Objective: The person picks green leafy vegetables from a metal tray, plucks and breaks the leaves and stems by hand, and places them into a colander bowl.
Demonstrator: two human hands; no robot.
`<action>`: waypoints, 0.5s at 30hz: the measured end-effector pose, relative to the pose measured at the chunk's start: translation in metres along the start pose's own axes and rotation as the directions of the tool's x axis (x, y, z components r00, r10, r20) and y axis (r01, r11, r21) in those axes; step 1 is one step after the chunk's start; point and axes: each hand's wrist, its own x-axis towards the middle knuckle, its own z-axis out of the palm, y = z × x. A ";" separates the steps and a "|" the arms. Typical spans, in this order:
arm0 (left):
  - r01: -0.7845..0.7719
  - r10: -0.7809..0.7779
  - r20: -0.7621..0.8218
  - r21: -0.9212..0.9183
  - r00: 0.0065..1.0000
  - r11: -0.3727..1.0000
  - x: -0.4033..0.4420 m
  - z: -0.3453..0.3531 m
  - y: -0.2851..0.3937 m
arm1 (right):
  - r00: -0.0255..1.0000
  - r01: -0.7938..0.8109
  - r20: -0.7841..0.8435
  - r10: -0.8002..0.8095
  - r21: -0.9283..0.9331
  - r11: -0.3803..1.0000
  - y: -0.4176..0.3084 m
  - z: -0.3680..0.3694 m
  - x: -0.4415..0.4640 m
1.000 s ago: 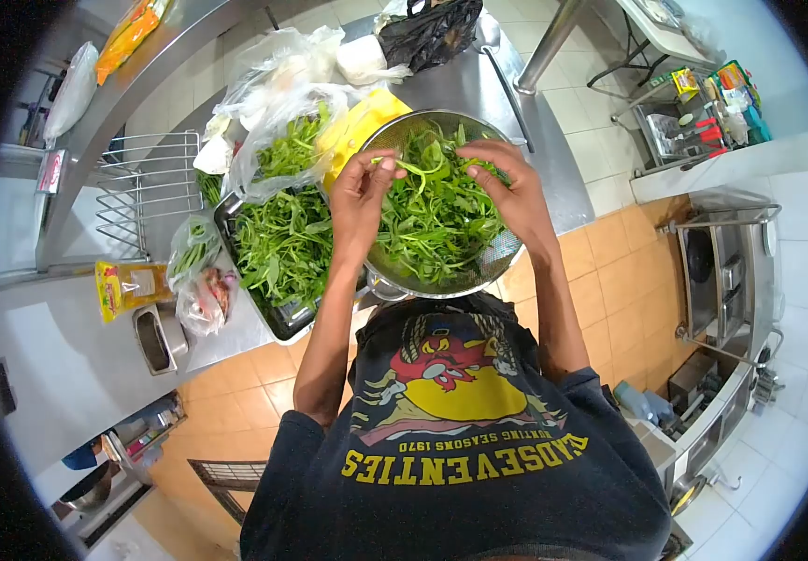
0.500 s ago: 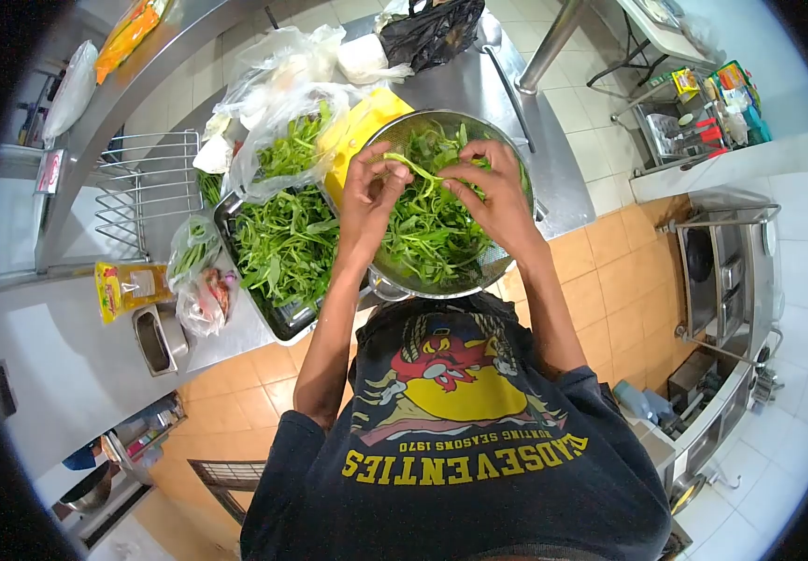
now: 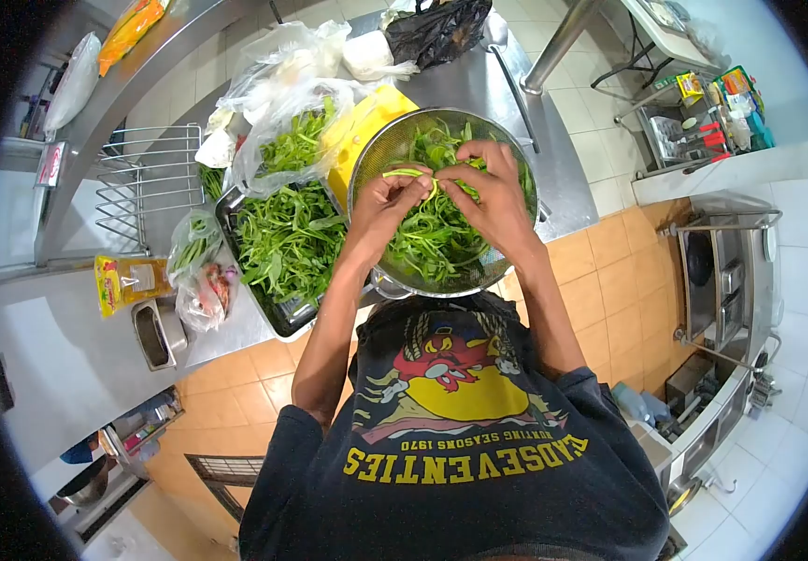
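Observation:
Above a round metal strainer (image 3: 364,154) heaped with leafy greens (image 3: 430,245), my two hands meet. My left hand (image 3: 387,208) pinches a pale green stem (image 3: 406,172) of the greens. Thumb and forefinger of my right hand (image 3: 486,192) close on the same stem, close to the left fingertips. Left of the strainer, a dark rectangular tray (image 3: 289,329) holds more leafy greens (image 3: 289,236). Behind it, a clear plastic bag (image 3: 268,178) lies partly over another bunch. A yellow box-like thing (image 3: 359,133) touches the strainer's left side.
A metal ladle (image 3: 507,70) and a black plastic bag (image 3: 436,35) lie at the table's back. A wire rack (image 3: 150,178), small bagged vegetables (image 3: 200,252) and a yellow packet (image 3: 131,283) stand left. The steel table (image 3: 567,182) ends near my body.
My left hand has moved right and slightly down, bringing its fingertips against the right hand's. The stem that stretched between the hands now shows mostly at the left fingers.

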 end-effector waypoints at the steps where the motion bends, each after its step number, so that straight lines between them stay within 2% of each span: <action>1: -0.031 0.031 -0.002 0.019 1.000 0.999 0.000 0.002 0.000 | 1.000 0.010 -0.004 -0.010 -0.007 1.000 0.000 0.001 0.000; 2: -0.062 0.062 -0.004 0.037 0.998 0.997 0.000 0.003 0.000 | 1.000 0.021 -0.008 -0.021 -0.013 1.000 0.000 0.002 0.001; 5: -0.019 0.015 0.033 0.147 0.999 0.989 0.002 -0.003 -0.002 | 1.000 -0.004 -0.011 0.004 0.018 1.000 -0.006 0.002 0.002; 8: -0.026 0.023 0.038 0.077 0.999 0.997 0.001 -0.002 0.004 | 0.996 -0.081 -0.037 0.086 0.132 0.988 -0.001 0.008 -0.001; 11: -0.053 0.054 0.043 -0.026 0.998 0.998 0.002 -0.002 0.002 | 0.977 -0.195 -0.010 0.214 0.378 0.905 0.008 0.020 -0.006; 15: -0.030 0.053 0.144 -0.159 0.988 0.987 0.005 -0.009 -0.011 | 0.929 -0.358 0.135 0.345 0.568 0.742 0.007 0.019 -0.010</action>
